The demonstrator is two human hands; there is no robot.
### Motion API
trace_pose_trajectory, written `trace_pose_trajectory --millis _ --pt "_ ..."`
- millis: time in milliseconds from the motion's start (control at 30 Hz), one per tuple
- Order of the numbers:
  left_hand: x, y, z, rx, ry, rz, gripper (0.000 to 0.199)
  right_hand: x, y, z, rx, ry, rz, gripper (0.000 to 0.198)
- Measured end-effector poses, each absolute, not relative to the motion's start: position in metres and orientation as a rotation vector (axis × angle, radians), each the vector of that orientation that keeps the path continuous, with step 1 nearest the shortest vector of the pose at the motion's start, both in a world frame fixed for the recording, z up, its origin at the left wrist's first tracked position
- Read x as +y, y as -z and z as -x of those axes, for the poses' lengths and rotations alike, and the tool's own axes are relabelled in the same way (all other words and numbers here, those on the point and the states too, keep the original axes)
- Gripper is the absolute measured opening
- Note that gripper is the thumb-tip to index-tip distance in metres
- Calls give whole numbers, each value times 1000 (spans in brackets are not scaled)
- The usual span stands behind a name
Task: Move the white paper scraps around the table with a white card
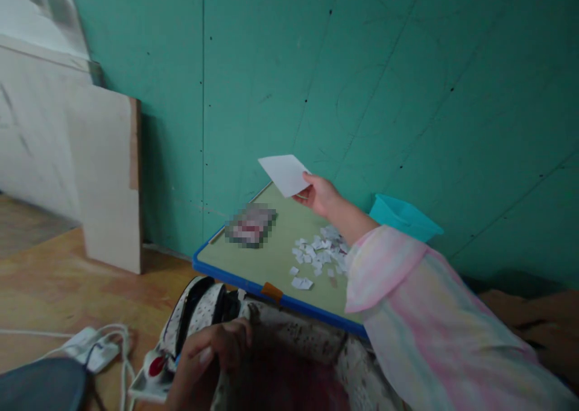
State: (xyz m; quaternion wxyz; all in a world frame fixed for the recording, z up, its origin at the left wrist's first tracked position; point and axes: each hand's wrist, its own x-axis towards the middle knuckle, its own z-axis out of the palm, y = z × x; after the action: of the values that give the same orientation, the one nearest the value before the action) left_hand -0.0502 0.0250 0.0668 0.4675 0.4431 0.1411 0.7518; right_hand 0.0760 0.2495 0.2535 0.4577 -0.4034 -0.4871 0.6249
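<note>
My right hand (319, 195) reaches out over the small table (280, 242), thumb and fingers closed on a corner of a white sheet of paper (283, 173). Below that arm, a heap of small white paper pieces (319, 251) lies scattered on the tabletop, partly covered by my sleeve. At the bottom, the fingers of my left hand (215, 351) are curled over the edge of an open speckled bag (289, 323). The bag's inside is dark red, and its contents are too dark to make out.
A blurred-out flat item (251, 225) rests on the table's left side. Behind the table's right side is a turquoise bag (402, 218), against a green wall (271, 67). A power strip (93, 348) with white cables and a grey round seat (43, 384) are at lower left; a pale board (106, 176) leans there.
</note>
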Motion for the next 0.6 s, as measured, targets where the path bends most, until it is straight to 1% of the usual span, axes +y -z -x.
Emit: trace_pose_trajectory --millis 133,200,300,400,467,600 --pt "29 -71 41 320 -1835 -1091 33 226 -283 -149 -1317 -1306 995 5" --pt "32 -72 33 292 -1788 -1090 32 209 -281 -192 -1334 -1140 1020 13" --pt "39 -75 19 222 -1718 -1084 31 181 -254 -250 -1357 -962 1123 26" --pt "46 -81 5 166 -1665 -1100 31 160 -218 -291 -1371 -931 1258 36" --pt "49 -88 -3 164 -1640 -1130 33 153 -199 -303 -1354 -947 1265 40" --pt "51 -98 -14 189 -1659 -1170 35 154 -179 -299 -1368 -1024 1194 40"
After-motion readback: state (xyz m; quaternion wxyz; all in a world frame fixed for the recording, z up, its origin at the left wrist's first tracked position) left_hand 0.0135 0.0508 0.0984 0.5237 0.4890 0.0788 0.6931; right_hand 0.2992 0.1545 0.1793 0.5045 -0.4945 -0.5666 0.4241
